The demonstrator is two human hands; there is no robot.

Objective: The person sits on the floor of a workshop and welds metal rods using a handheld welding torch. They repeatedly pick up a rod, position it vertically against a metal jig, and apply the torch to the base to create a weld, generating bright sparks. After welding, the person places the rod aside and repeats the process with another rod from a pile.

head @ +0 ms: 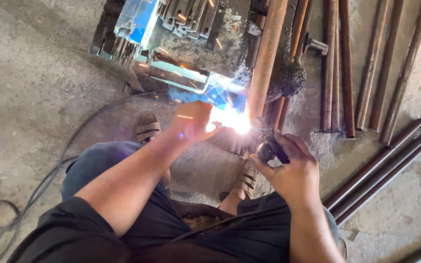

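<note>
The welding electrode holder (270, 148), a dark clamp-like grip, sits inside the right hand (288, 168), whose fingers (296, 146) are curled closed around it with the thumb pressed along its near side. Its working end points away from the fingertips toward the welding arc (235, 122), a white glare with a blue halo and orange sparks flying out just beyond the knuckles. The arc burns at the lower end of a rusty steel pipe (266, 58), which runs up and away from the fingers. The left hand (193, 122) is raised on the far side of the glare from the right hand, palm turned toward the light; its fingers are bent loosely, and whether they hold or touch anything cannot be told (the glare washes out the fingertips). Above the left fingers lies a flat metal plate (179, 73) catching blue light, and beyond it a heap of short steel angle offcuts (191, 17). Below both wrists are two sandalled feet (147, 127), one under each hand, on the concrete floor (35, 87). To the right of the right hand's fingers, well apart, long rusty tubes (381, 170) lie on the floor in a loose bundle, with more rods (347, 63) farther up. A dark cable (49, 180) trails off beyond the left elbow.
</note>
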